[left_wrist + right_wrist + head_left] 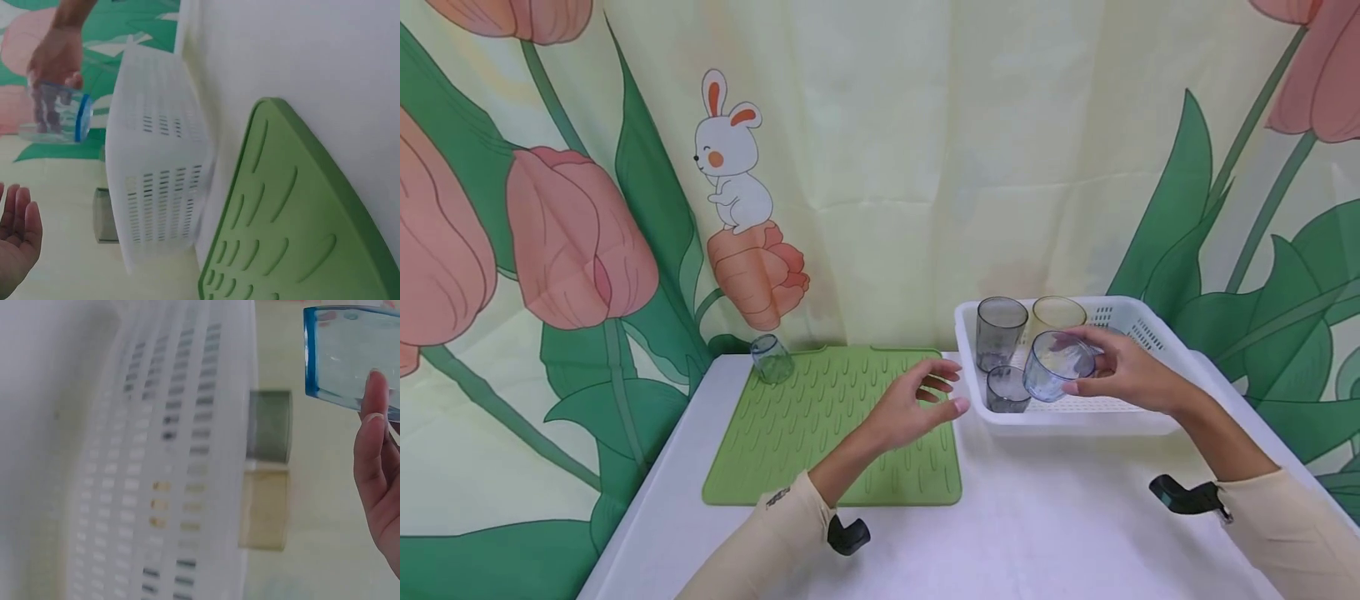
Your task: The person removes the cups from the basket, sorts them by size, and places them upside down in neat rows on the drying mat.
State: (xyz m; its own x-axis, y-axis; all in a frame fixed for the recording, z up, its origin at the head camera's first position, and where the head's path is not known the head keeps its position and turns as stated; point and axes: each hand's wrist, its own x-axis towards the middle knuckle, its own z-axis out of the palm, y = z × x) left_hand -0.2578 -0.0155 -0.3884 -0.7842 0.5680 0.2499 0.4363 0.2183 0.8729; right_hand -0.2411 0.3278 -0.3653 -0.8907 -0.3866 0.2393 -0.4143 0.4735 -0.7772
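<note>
My right hand (1123, 371) grips a clear bluish drinking glass (1058, 367) between thumb and fingers, tilted above the front of a white plastic basket (1078, 427). In the right wrist view the glass (350, 359) has a thick blue base. A tall grey glass (1000, 333), a short grey glass (1006, 390) and a yellowish glass (1060, 311) stand in the basket. My left hand (917, 402) hovers over the right part of a green drying mat (835, 467), fingers spread and holding nothing, near the basket's left wall. Another bluish glass (772, 360) sits at the mat's far left corner.
The mat and basket lie side by side on a white-covered table (1037, 533). Behind them hangs a curtain (880, 167) printed with tulips and a rabbit. A black wrist camera (848, 536) is strapped at the left sleeve, and another camera (1183, 495) at the right.
</note>
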